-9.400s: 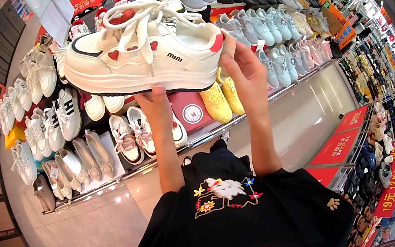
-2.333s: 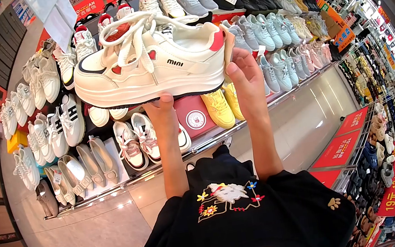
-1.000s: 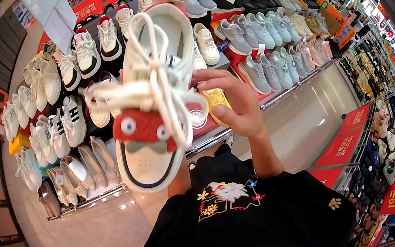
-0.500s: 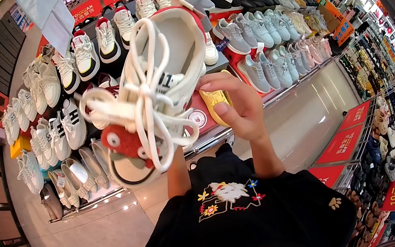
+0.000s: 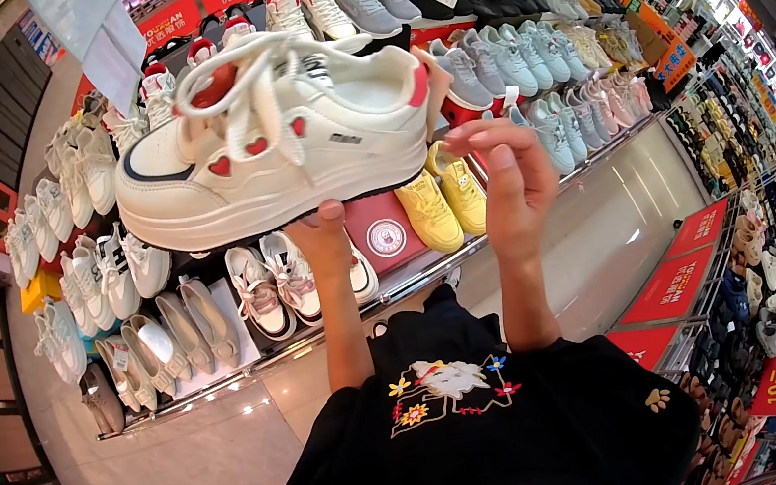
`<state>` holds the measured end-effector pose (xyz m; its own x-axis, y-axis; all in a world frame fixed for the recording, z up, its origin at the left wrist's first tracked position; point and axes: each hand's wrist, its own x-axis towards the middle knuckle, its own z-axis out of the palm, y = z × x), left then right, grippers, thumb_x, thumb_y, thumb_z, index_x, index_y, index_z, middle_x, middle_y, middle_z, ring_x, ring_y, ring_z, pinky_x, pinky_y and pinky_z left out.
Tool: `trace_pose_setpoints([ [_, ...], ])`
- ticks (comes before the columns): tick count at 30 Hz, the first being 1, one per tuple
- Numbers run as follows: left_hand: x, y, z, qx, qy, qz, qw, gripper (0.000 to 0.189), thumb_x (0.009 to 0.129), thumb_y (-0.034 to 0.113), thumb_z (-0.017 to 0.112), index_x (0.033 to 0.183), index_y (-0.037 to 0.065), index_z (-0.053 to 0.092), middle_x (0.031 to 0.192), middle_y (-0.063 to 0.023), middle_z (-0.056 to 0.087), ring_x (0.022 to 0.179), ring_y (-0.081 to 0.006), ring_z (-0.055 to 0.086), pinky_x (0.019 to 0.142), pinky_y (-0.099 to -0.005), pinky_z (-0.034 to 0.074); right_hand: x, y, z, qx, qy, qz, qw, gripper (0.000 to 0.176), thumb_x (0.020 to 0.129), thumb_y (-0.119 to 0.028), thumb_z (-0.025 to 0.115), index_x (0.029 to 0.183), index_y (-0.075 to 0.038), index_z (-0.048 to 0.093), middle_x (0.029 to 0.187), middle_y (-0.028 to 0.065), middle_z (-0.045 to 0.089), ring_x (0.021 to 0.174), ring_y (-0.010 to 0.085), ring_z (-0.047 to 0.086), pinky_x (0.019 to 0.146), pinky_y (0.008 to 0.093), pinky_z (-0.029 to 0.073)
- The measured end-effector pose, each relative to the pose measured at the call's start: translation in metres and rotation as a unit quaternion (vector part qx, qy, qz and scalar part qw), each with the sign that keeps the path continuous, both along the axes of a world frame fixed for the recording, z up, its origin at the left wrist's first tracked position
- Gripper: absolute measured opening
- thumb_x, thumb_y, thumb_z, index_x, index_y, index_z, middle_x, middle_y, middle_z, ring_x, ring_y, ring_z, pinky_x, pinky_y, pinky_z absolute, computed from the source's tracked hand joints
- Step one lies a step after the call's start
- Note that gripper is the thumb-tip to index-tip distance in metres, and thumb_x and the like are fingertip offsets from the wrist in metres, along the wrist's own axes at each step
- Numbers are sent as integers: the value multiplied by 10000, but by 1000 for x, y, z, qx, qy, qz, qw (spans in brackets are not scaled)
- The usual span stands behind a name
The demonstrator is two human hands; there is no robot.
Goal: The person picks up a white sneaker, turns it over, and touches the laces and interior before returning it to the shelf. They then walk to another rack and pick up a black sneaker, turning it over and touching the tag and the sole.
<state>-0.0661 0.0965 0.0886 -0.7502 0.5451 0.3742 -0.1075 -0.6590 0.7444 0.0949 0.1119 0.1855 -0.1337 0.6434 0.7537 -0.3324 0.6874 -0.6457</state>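
A white sneaker (image 5: pixel 297 161) with red hearts, a red heel patch and thick white laces is held up in side view, toe to the left. Under its sole is my left hand (image 5: pixel 323 237), its thumb along the lower edge and its other fingers mostly hidden behind the shoe. Just right of the heel, my right hand (image 5: pixel 508 176) is raised with fingers loosely bent and apart, holding nothing.
Shoe rows fill the display, with yellow shoes (image 5: pixel 431 212), pink-laced sneakers (image 5: pixel 262 295) and beige flats (image 5: pixel 160 349) along the near edge. A metal rail (image 5: pixel 414 283) fronts it. Another rack with red signs (image 5: pixel 667 288) stands right.
The sneaker has turned from showing its opening and laces to showing its side, toe left. My right hand has moved slightly right, and the yellow shoes show more fully.
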Motion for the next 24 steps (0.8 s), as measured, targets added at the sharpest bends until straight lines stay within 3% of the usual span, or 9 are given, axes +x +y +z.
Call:
trace_pose_setpoints([
  [2,-6,1,2,19,12,7,1000,1024,664,634,703,1326,-28,287,1218,-135,483,1063,-192,513,906,-307,430,2,1,0,-15,53,-9,998,171,938,-91,430,954,37,541,937,148,614,836,186,607,766,296,486],
  [4,-12,-8,12,-140,-61,-95,984,896,742,570,663,1394,105,261,1368,-78,375,1268,-236,370,1069,-431,297,7,4,0,-27,70,-15,997,177,941,-98,420,946,34,537,929,148,615,825,182,606,758,295,486],
  [5,-15,-5,9,-140,-60,-96,984,896,742,570,663,1394,105,261,1368,-78,375,1268,-236,370,1069,-431,297,9,5,0,-39,86,-19,995,184,944,-106,410,939,31,533,922,147,616,814,178,604,750,293,486],
  [7,-22,4,2,70,-93,-163,980,792,808,608,525,1386,113,304,1373,-81,389,1267,-250,385,1061,-454,313,8,6,1,-39,95,-27,994,183,944,-106,402,932,26,528,911,142,613,798,173,601,740,293,486],
  [9,-18,-5,24,71,-121,-141,980,723,840,588,448,1392,140,311,1380,-90,391,1255,-271,407,1046,-468,337,8,5,1,-35,113,-10,993,180,945,-103,401,937,24,527,895,137,610,795,175,599,744,301,485],
  [11,-23,-10,37,150,-220,-231,936,667,857,576,396,1381,168,336,1363,-102,408,1224,-272,443,1010,-459,389,5,4,1,-32,96,2,995,179,943,-109,410,941,25,528,890,138,607,804,179,598,754,305,483],
  [16,-28,-17,48,78,-206,-219,951,596,859,540,356,1325,172,401,1259,-106,491,1105,-265,531,914,-423,477,-8,-5,2,3,0,19,1000,240,947,-211,452,968,17,525,895,166,589,825,217,566,786,345,461],
  [21,-32,-14,35,84,-230,-248,937,600,865,538,338,1313,145,409,1264,-105,486,1099,-253,538,886,-401,489,-12,-7,3,58,-60,91,992,184,875,-112,546,982,30,593,923,162,646,858,220,602,770,322,467],
  [24,-19,-18,50,12,-216,-131,968,626,823,484,357,1291,79,449,1210,-123,546,1055,-252,570,898,-379,479,-13,-7,7,83,-145,86,982,166,823,-106,593,939,-8,660,917,108,654,806,216,615,719,304,474],
])
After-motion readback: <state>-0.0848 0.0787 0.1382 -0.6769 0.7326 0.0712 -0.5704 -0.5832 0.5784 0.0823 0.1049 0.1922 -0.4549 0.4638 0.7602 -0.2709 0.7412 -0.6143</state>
